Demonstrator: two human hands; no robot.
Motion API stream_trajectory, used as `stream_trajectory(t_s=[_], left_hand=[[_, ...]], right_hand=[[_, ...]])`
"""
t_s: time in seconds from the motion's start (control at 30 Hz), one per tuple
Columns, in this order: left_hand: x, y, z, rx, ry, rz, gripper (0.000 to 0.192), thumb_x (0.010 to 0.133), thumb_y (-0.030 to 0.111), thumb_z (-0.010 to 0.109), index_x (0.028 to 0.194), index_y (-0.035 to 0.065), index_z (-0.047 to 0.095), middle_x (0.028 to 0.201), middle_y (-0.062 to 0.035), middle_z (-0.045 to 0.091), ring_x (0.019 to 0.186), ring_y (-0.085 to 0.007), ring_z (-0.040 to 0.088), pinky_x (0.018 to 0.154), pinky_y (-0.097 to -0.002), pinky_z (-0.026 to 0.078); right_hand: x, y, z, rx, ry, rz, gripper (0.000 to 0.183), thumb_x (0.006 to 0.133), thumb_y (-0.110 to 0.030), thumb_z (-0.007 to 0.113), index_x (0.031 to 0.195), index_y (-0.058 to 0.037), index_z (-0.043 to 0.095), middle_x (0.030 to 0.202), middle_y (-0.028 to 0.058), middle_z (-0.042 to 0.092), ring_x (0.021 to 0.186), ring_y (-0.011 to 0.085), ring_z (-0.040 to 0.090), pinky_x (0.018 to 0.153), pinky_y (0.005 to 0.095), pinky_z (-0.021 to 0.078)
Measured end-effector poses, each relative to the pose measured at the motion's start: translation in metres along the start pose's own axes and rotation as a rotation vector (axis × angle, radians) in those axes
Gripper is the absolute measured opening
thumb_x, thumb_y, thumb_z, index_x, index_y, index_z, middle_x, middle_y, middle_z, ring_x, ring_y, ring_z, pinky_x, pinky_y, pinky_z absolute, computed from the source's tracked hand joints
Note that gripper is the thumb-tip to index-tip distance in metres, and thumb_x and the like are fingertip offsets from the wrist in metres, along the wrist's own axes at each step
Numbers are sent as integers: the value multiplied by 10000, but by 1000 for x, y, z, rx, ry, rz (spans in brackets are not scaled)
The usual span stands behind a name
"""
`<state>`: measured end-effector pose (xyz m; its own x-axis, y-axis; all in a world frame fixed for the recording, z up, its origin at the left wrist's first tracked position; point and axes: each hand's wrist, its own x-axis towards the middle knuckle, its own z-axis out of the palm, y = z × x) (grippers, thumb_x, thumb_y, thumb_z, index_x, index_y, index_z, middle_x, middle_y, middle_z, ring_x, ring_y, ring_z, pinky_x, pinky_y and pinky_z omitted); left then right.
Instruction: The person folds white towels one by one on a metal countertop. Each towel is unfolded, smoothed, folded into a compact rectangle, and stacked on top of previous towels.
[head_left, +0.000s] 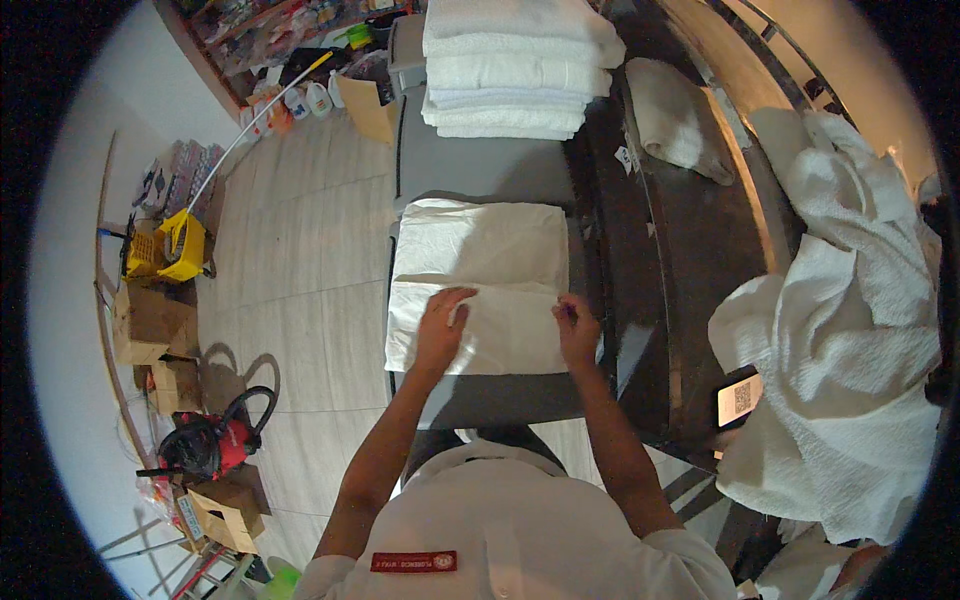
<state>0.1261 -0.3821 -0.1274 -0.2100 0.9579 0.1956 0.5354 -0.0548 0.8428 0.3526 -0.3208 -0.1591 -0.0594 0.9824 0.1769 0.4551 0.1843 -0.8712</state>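
Note:
A cream-white cloth (480, 247), flat with a crease across its middle, lies on a grey padded surface (487, 169) before me. My left hand (441, 330) is over the cloth's near half, left of its centre, fingers curved and a little apart. At the cloth's right edge is my right hand (577, 326), thumb and forefinger close together; whether they pinch the edge cannot be told. Beyond the cloth stands a stack of folded white towels (510, 75).
A dark table (697, 247) on the right bears a folded towel (675, 120), crumpled white towels (832, 360) and a phone (739, 400). Along the left wall are a yellow mop bucket (180, 244), cardboard boxes (142, 322) and a red vacuum cleaner (217, 442).

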Motion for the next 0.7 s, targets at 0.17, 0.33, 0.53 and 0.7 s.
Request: stream_trajectory(t_s=[0.17,0.33,0.53,0.7], left_hand=[[30,45,15,-39,-289,166,229,851,141,568,1065,63,598,1007,-118,614,982,-249,570,872,-352,429],[31,50,3,-206,-375,-101,243,839,218,602,998,34,594,808,-109,636,701,-195,605,667,-322,474],[24,40,-5,-288,-174,-186,214,845,209,607,950,25,579,738,-61,602,626,-123,549,621,-279,460],[16,52,-16,-343,-389,-74,164,860,178,592,931,34,562,742,0,575,670,-65,525,615,-230,436]], right_hand=[[-19,-33,-19,-38,-155,-316,129,755,-26,645,866,-52,584,851,116,627,808,275,618,726,340,493],[-21,-62,-23,25,-12,-520,184,728,8,663,876,-61,578,836,103,623,768,266,617,692,341,494],[-26,-89,-42,-46,-404,148,190,778,-127,664,926,-48,576,875,123,606,838,227,595,720,318,478],[-24,-127,-17,-81,-272,-17,246,756,-125,664,978,-48,594,907,111,581,847,224,591,710,334,483]])
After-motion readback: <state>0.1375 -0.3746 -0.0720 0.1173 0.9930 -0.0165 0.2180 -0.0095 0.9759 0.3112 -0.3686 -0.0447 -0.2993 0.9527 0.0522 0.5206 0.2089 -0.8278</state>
